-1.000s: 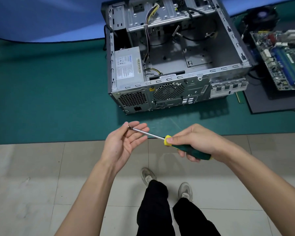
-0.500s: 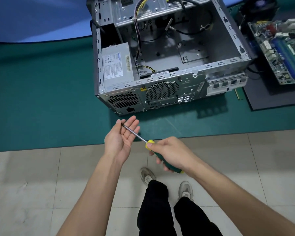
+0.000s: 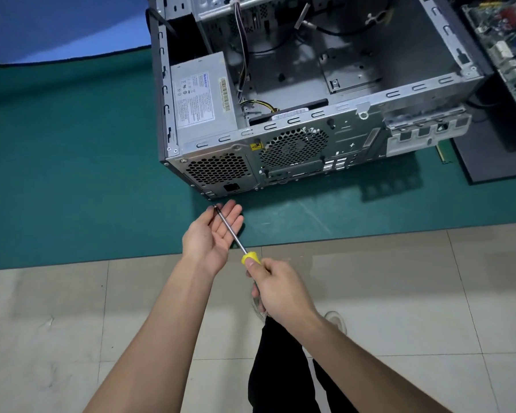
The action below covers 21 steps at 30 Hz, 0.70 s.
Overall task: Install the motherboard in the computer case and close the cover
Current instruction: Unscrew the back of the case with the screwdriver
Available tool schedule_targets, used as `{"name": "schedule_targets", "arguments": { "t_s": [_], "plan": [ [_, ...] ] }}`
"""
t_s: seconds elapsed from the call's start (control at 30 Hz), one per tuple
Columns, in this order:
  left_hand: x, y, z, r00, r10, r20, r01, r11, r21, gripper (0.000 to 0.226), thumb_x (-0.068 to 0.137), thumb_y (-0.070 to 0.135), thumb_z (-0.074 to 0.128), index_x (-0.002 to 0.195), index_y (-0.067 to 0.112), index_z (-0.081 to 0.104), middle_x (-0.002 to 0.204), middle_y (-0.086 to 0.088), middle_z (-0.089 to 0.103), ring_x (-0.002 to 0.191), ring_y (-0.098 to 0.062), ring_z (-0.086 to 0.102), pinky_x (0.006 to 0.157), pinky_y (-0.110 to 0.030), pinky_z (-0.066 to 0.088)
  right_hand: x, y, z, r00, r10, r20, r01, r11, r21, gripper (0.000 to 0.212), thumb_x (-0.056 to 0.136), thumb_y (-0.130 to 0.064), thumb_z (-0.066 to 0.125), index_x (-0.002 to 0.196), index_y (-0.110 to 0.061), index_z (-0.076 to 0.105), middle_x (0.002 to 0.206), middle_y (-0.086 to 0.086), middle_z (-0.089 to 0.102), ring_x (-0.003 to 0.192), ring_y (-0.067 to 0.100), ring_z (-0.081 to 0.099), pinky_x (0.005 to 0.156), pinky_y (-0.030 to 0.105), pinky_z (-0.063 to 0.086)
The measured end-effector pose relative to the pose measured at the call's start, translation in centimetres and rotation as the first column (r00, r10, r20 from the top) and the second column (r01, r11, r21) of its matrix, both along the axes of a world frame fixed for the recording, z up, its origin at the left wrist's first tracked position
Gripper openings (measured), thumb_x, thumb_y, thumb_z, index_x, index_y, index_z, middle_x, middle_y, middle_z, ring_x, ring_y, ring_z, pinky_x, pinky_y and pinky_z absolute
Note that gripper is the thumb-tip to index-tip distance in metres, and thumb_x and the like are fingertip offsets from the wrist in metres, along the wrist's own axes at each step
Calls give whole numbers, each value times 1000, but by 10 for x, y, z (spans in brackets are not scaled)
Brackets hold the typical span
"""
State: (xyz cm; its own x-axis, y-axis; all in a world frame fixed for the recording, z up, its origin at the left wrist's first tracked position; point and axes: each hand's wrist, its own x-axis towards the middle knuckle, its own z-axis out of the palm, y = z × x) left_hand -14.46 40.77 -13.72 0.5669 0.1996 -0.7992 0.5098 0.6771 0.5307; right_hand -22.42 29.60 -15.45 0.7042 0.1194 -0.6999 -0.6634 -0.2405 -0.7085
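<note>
An open grey computer case lies on its side on the green mat, its rear panel facing me and its motherboard bay bare. The motherboard rests on a black pad at the far right, partly cut off by the frame edge. My right hand grips the handle of a yellow and green screwdriver. Its metal shaft lies across the palm of my left hand, which is open with the palm up, just in front of the case's rear corner.
The green mat covers the table; its front edge runs below my hands. A power supply and loose cables fill the case's left side. A black pad lies right of the case. Tiled floor, my legs and shoes are below.
The view has moved closer to the case. My right hand swung the screwdriver from nearly level to pointing up-left, and both hands moved forward toward the case's rear corner.
</note>
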Motion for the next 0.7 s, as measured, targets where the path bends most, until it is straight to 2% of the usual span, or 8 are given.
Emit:
{"name": "schedule_targets", "arguments": {
  "t_s": [0.27, 0.5, 0.7],
  "plan": [
    [5, 5, 0, 1000, -14, 2, 14, 1000, 5, 20, 100, 14, 42, 94, 4, 58, 75, -8, 73, 67, -19, 72, 54, -28, 58, -4, 12, -5, 1000, -22, 9, 22, 999, -25, 47, 92, -56, 40, 83, -13, 56, 60, -2, 56, 60, 26, 53, 75, 50, 53],
    [9, 8, 3, 999, -37, 30, 36, 999, 26, 20, 100, 14, 41, 99, 4, 58, 77, -8, 74, 69, -19, 72, 54, -28, 57, -3, 15, 0, 998, -40, 46, 41, 999, -21, 45, 96, -51, 41, 86, -10, 57, 62, -1, 56, 58, 22, 51, 67, 44, 50],
    [12, 7, 7, 998, -46, 33, 45, 998, 38, 20, 99, 14, 43, 95, 1, 59, 75, -9, 73, 67, -19, 72, 54, -27, 57, -2, 18, 4, 997, -66, 48, 66, 998, 1, 45, 97, -47, 43, 88, -5, 58, 61, -1, 55, 58, 23, 51, 64, 41, 48]
  ]
}}
